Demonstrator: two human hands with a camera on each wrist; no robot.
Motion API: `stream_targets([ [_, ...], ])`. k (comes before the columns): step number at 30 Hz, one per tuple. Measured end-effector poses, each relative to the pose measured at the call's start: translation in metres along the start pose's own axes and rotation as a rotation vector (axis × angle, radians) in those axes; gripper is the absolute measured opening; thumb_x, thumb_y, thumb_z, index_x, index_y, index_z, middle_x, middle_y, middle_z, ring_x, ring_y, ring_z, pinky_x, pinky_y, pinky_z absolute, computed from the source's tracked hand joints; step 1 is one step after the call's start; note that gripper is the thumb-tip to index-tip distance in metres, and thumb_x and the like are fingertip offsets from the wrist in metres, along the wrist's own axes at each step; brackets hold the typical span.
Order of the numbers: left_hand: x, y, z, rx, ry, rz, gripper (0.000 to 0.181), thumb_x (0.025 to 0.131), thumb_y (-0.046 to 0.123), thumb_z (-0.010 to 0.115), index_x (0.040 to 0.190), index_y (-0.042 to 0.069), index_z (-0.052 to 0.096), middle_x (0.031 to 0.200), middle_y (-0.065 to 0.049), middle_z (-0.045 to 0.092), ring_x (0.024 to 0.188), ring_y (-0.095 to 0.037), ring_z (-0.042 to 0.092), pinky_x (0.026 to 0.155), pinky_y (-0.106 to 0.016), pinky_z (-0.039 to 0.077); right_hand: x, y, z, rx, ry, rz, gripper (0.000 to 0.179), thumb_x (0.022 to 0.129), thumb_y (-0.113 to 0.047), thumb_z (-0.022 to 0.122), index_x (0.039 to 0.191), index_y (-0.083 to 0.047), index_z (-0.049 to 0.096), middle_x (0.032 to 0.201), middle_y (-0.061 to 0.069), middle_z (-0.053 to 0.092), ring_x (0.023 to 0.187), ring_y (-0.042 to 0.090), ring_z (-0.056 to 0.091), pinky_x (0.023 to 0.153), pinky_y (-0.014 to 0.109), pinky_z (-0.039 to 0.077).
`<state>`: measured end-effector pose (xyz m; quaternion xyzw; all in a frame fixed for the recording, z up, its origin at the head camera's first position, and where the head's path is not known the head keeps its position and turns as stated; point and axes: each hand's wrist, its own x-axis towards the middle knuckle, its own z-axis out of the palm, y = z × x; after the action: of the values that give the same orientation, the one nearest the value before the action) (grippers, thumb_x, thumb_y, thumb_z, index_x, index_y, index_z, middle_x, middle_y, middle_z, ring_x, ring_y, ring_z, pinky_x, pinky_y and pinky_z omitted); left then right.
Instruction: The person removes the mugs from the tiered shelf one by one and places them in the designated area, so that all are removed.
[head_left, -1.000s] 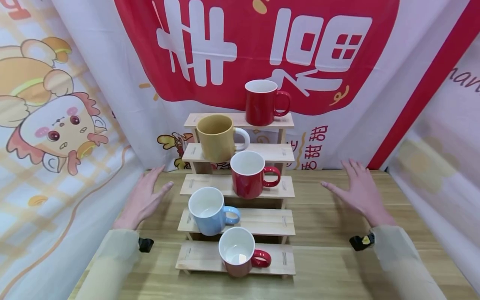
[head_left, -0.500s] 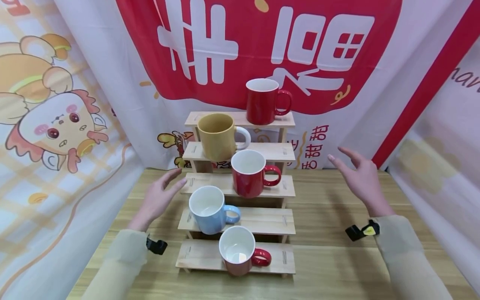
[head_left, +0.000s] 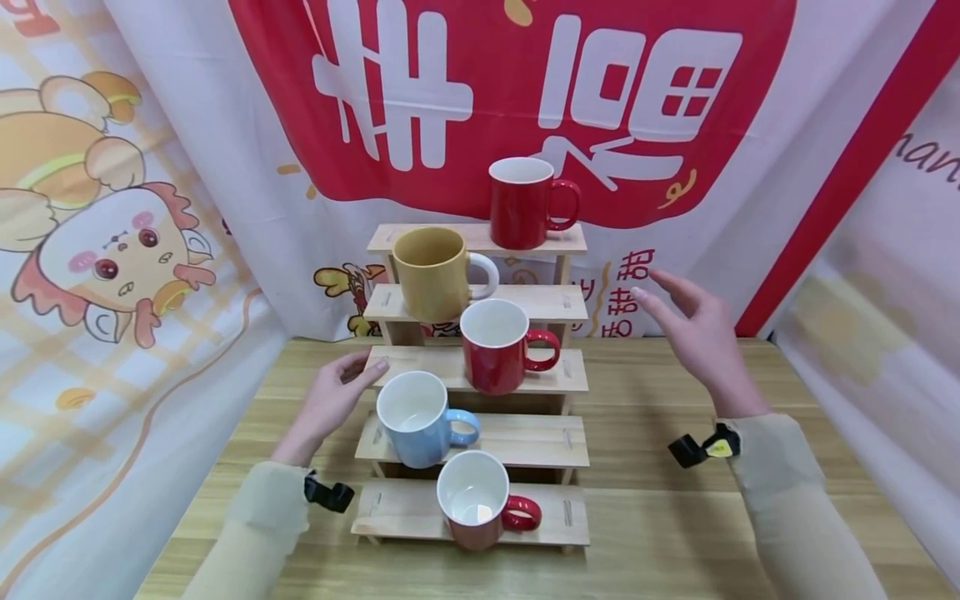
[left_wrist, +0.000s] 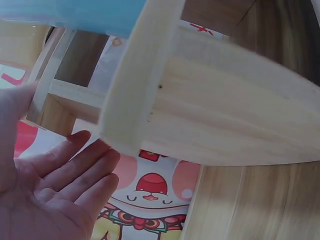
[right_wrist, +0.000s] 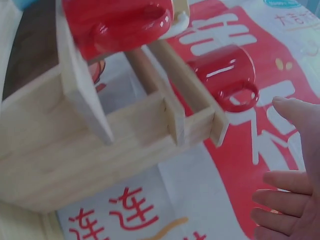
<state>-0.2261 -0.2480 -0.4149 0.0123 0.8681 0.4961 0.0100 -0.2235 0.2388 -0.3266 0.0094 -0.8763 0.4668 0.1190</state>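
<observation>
A stepped wooden rack [head_left: 536,440] stands on the table, one mug on each step. From the top, these are a red mug [head_left: 517,212], a yellow mug [head_left: 431,283] with a white handle, a second red mug [head_left: 491,362], a light blue mug [head_left: 416,437] and a third red mug [head_left: 480,533]. My left hand [head_left: 327,406] is at the left end of the middle step, thumb over its edge; in the left wrist view its fingers are extended, and contact is unclear. Off the rack's right side, my right hand [head_left: 701,346] hovers with nothing in it, thumb and fingers apart.
Behind the rack hangs a white cloth [head_left: 255,167] with a large red print. Printed cloth walls stand at the left [head_left: 187,400] and right [head_left: 870,325] sides. Wood-grain tabletop [head_left: 645,533] shows on both sides of the rack.
My left hand has moved right to the rack's left end. My right hand has lifted and come inward toward the rack. The mugs and the rack stay where they were.
</observation>
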Motion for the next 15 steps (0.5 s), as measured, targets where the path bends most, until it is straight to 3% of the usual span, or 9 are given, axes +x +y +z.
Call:
stream_targets([
  [8, -0.001, 0.001, 0.002, -0.068, 0.007, -0.036, 0.089, 0.095, 0.057, 0.066, 0.154, -0.003, 0.037, 0.151, -0.028, 0.044, 0.137, -0.04, 0.043, 0.113, -0.052, 0.038, 0.004, -0.021, 0.007, 0.038, -0.016, -0.039, 0.076, 0.09, -0.069, 0.063, 0.153, -0.03, 0.049, 0.158, -0.001, 0.042, 0.145, 0.026, 0.035, 0.11, 0.06, 0.04],
  [15, -0.001, 0.001, 0.002, -0.109, 0.003, -0.046, 0.087, 0.096, 0.053, 0.067, 0.154, -0.002, 0.036, 0.151, -0.027, 0.043, 0.138, -0.039, 0.042, 0.114, -0.052, 0.037, 0.02, -0.05, 0.009, 0.073, -0.043, -0.11, 0.073, 0.09, -0.064, 0.067, 0.153, -0.031, 0.049, 0.154, -0.005, 0.048, 0.139, 0.023, 0.044, 0.108, 0.053, 0.045],
])
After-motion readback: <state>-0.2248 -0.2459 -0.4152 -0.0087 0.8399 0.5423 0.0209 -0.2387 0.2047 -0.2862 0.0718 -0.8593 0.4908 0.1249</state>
